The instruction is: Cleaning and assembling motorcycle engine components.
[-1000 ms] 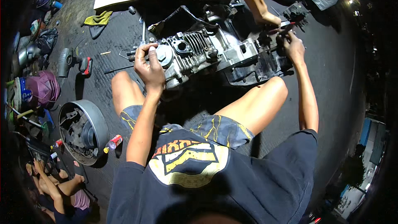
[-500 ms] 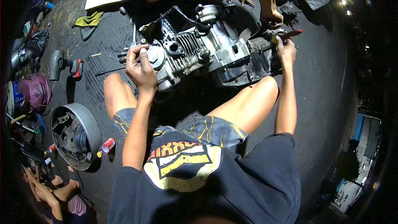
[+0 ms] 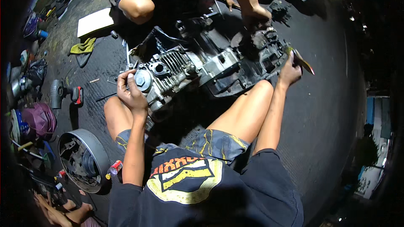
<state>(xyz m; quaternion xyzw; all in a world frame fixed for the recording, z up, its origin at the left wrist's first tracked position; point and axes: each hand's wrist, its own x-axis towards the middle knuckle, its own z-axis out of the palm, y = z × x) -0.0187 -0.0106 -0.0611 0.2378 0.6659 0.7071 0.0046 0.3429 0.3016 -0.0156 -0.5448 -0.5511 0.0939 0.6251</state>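
Note:
A motorcycle or scooter engine (image 3: 172, 63) lies across the ground before my knees, with cooling fins and a round metal cap. Beside that cap, my left hand (image 3: 132, 90) is raised with thumb and fingers pinched; a small metal piece shows by the fingertips, but whether they hold it I cannot tell. At the engine's right end, my right hand (image 3: 290, 73) is closed around a slim hand tool (image 3: 304, 62) with red and yellowish parts, its kind blurred. Another person's hand (image 3: 257, 14) reaches onto the engine's far right end.
Left of the engine lie a cordless power tool (image 3: 63, 94) with a red battery, a yellow-grey cloth (image 3: 83, 47) and a white board (image 3: 96, 22). A round metal tub (image 3: 103, 159) of parts and a small bottle (image 3: 114, 168) stand nearer. The other person's knee (image 3: 136, 6) is across from me.
The view has shifted, so the engine sits lower and further left. My right hand has turned the tool, its red end now pointing down to the right. My left hand stays by the cap.

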